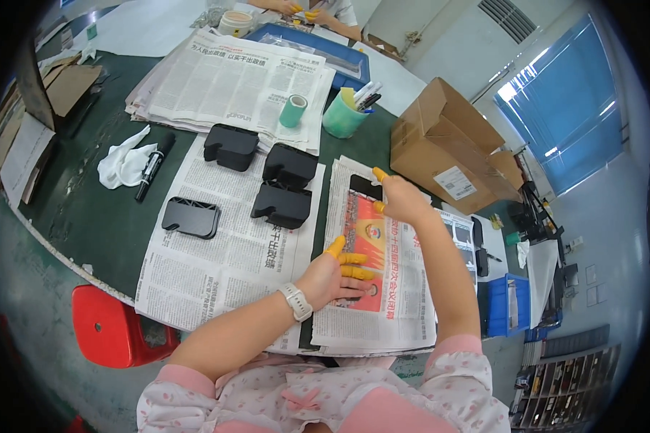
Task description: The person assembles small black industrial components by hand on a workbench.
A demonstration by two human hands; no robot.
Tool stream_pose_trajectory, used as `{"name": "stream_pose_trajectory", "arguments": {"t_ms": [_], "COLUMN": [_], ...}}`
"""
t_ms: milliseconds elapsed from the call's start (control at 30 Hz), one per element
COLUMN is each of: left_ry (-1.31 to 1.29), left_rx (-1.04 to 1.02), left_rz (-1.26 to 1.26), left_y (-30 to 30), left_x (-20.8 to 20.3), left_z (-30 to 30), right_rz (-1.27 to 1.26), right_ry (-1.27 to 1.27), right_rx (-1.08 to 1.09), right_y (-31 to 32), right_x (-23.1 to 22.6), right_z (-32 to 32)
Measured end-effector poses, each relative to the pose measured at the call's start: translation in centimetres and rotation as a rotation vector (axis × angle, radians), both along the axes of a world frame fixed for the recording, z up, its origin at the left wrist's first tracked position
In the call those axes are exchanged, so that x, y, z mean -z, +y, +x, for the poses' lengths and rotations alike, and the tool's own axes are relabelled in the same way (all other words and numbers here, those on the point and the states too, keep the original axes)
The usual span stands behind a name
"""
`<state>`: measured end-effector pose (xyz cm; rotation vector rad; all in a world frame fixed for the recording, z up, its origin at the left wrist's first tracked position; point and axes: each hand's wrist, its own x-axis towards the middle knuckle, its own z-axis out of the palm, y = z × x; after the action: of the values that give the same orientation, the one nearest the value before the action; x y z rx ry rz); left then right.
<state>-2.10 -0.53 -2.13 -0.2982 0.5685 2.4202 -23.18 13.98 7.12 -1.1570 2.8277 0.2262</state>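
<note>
My left hand, with yellow finger cots, rests open on a newspaper stack with a red colour picture. Its fingers are spread over the page. Farther up the same stack, my right hand has its capped thumb and a finger at opposite corners of a small black plastic part, gripping its right end. Left of it, on another newspaper sheet, stand three black plastic housings. A flatter black piece lies nearer on that sheet.
Behind are a newspaper pile, a green tape roll and a pen cup. A cardboard box and blue bin stand right. White cloth and a marker lie left. Another person's hands show across the table.
</note>
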Motion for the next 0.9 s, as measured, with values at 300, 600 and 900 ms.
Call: {"name": "stream_pose_trajectory", "arguments": {"t_ms": [300,600,900], "left_ry": [-0.006,-0.011,0.051], "left_rx": [-0.050,-0.026,-0.015], "left_rz": [0.053,0.050,-0.048], "left_y": [-0.1,0.1,0.6], "left_x": [0.5,0.7,1.6], "left_z": [0.3,-0.6,0.2], "right_rz": [-0.203,-0.337,-0.652], "right_ry": [0.138,0.223,-0.007], "right_rx": [-0.018,-0.080,-0.005], "right_y": [4.0,6.0,4.4], "right_x": [6.2,8.2,8.6], "right_z": [-0.7,-1.4,0.4]}}
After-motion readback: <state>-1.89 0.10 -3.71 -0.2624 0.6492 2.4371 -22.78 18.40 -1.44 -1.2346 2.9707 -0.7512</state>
